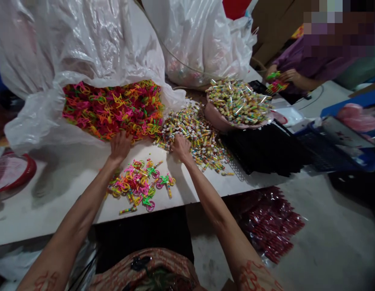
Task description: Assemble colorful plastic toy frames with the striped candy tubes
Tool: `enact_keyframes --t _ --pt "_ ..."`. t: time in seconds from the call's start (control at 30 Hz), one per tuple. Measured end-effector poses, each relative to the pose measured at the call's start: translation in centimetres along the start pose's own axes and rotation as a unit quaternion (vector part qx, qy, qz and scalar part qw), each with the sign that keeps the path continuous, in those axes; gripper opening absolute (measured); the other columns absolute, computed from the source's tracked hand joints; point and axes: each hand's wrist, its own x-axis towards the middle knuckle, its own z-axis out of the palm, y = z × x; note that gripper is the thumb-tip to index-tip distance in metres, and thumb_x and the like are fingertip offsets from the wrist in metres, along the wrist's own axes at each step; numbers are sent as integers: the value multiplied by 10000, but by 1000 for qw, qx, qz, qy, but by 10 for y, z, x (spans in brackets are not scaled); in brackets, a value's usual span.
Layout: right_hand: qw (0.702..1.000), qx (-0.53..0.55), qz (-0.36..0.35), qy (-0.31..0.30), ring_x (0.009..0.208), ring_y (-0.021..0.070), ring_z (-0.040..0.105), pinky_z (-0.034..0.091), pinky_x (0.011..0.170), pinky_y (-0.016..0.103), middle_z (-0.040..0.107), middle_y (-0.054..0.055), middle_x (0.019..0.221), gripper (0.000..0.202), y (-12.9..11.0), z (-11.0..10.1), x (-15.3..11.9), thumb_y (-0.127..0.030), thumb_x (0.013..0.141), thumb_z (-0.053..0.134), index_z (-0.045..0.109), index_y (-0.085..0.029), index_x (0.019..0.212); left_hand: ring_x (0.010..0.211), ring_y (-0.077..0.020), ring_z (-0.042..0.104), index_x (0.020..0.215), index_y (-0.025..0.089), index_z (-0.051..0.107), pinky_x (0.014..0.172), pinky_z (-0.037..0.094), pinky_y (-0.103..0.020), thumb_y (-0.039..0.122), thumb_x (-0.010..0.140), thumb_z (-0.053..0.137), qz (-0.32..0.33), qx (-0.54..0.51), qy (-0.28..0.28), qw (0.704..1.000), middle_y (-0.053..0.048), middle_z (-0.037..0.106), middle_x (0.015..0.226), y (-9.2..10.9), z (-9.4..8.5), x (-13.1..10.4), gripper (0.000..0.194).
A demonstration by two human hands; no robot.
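My left hand (121,146) reaches to the near edge of a heap of bright plastic bicycle-shaped toys (113,107) in an open plastic bag. Its fingers curl down among the toys, and whatever they grip is hidden. My right hand (181,147) is at the near left side of a loose pile of small candy-filled tubes (202,141). The fingers there are bent into the pile, their tips out of sight. Between my forearms, a smaller group of toys mixed with tubes (140,182) lies on the white table (68,206).
A pink basin (219,117) heaped with more tubes stands behind the pile. Black bags (266,147) lie to its right, near a blue crate (333,147). Another full plastic bag (202,44) rises behind. A co-worker's hands (286,76) hold colourful pieces at right. Red packets (270,222) lie below the table.
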Motion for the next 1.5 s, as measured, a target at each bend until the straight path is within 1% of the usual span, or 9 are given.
enact_keyframes --t 0.2,0.37,0.5,0.67,0.83,1.0,1.1,1.3,1.5 --pt "981 162 -35 99 817 191 561 379 720 286 643 64 864 168 12 -3 -19 -294 881 475 595 -189 827 1141 -299 540 885 185 668 991 403 -394 220 816 528 -11 -8 15 1000 -131 599 1183 -18 7 0 160" --pt "957 280 -48 55 644 136 491 323 610 255 555 -22 669 167 -5 5 -46 -343 823 547 543 -203 732 1151 -323 543 1127 173 628 964 421 -424 197 818 509 9 14 -13 1000 -154 622 1186 -14 11 -1 332" --pt "928 367 -53 33 608 118 470 349 588 240 510 -52 619 160 -9 16 -58 -366 774 560 564 -206 773 1144 -326 553 1094 157 640 921 440 -409 125 818 456 -12 37 -14 999 -175 613 1177 -11 10 -3 333" --pt "845 531 -24 -61 549 97 508 404 509 212 530 -49 630 189 -10 21 -65 -382 718 575 529 -199 716 996 -289 596 1066 153 645 874 457 -386 190 770 548 -48 -73 85 993 -139 639 1061 -24 9 -6 314" --pt "792 602 -20 -103 467 70 510 391 445 192 574 -50 647 191 -30 17 -77 -360 701 609 539 -193 762 758 -181 567 875 177 637 755 462 -309 260 702 605 -94 -302 202 927 -36 613 796 -33 11 -13 195" --pt "785 611 -44 -86 485 55 502 397 462 183 553 -57 669 180 -44 14 -83 -356 718 600 540 -193 767 648 -115 514 789 209 538 631 418 -241 314 613 730 -182 -465 245 831 27 559 711 -34 15 -6 281" --pt "788 610 -34 -72 487 54 501 412 475 189 545 -60 677 176 -46 15 -82 -354 731 586 519 -196 771 635 -114 513 781 213 480 617 408 -239 367 628 751 -206 -463 242 827 36 535 703 -30 13 -1 348" --pt "791 608 -36 -57 497 52 499 404 472 182 536 -68 669 207 -46 15 -83 -384 736 592 515 -195 773 738 -161 544 703 210 481 722 420 -272 288 660 734 -199 -315 245 895 13 551 722 -13 1 0 269" --pt "748 659 -14 -79 467 57 496 391 459 192 571 -65 636 274 -46 10 -87 -414 711 653 556 -190 835 432 -68 321 592 197 457 438 267 -214 329 733 703 -199 -537 145 807 85 393 493 18 -12 -17 312"
